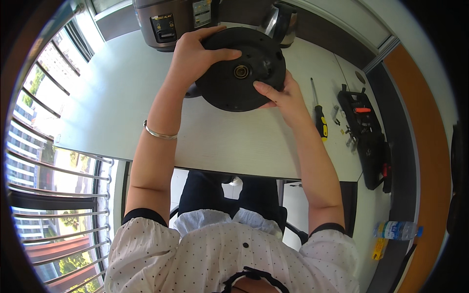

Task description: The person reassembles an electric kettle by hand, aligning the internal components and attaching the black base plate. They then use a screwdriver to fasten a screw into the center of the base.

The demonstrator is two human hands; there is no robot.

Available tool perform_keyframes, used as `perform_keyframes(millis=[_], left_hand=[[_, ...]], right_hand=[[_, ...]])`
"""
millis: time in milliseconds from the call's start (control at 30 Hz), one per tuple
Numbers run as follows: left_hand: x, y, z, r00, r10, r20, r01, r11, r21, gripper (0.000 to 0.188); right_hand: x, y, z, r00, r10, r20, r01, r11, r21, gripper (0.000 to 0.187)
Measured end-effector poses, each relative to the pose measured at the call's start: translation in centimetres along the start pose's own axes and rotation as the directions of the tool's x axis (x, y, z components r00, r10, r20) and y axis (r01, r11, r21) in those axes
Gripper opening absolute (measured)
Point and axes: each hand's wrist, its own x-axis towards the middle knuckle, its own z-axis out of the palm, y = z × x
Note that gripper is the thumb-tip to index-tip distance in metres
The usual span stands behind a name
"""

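Over the table I hold up a round black kettle base (222, 85), its flat face turned toward me. A brass-coloured ring connector (241, 72) sits at its middle, and small holes show near its rim. My left hand (195, 53) grips the upper left edge, thumb laid across the face and fingers at the rim. On the lower right edge my right hand (286, 95) is closed, its thumb pressing the face below the connector and its fingers mostly hidden behind. A small dark part sticks out behind the disc at its lower left; I cannot make out what it is.
A brown cooker (178, 24) and a shiny kettle (279, 24) stand at the back of the white table (234, 141). To the right lie a yellow-black screwdriver (320, 117), small metal pieces (351, 136) and a black tool case (361, 122). A plastic bottle (398, 230) lies farther right.
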Motion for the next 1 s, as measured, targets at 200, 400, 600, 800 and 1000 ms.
perform_keyframes(millis=[200, 400, 600, 800, 1000], left_hand=[[0.0, 0.09, 0.04, 1.0, -0.004, 0.02, 0.003, 1.0, 0.02, 0.058], [-0.08, -0.01, 0.04, 1.0, -0.01, 0.03, 0.009, 1.0, 0.023, 0.057], [-0.25, 0.02, 0.22, 1.0, -0.012, 0.02, 0.012, 0.999, 0.03, 0.06], [-0.45, 0.04, 0.28, 1.0, -0.005, 0.008, 0.005, 0.999, 0.05, 0.061], [-0.63, -0.05, 0.37, 1.0, 0.015, -0.002, -0.015, 0.997, 0.074, 0.061]], right_hand=[[0.25, 0.43, -0.2, 1.0, 0.004, 0.006, -0.004, 1.0, 0.004, 0.077], [0.19, 0.54, -0.01, 1.0, 0.003, -0.012, -0.003, 1.0, 0.008, 0.077], [0.19, 0.57, -0.09, 1.0, 0.005, -0.003, -0.005, 1.0, 0.016, 0.077], [0.32, 0.84, -0.15, 1.0, 0.018, -0.009, -0.018, 1.0, 0.023, 0.077], [0.34, 0.86, -0.39, 0.999, 0.029, 0.016, -0.03, 0.999, 0.016, 0.077]])
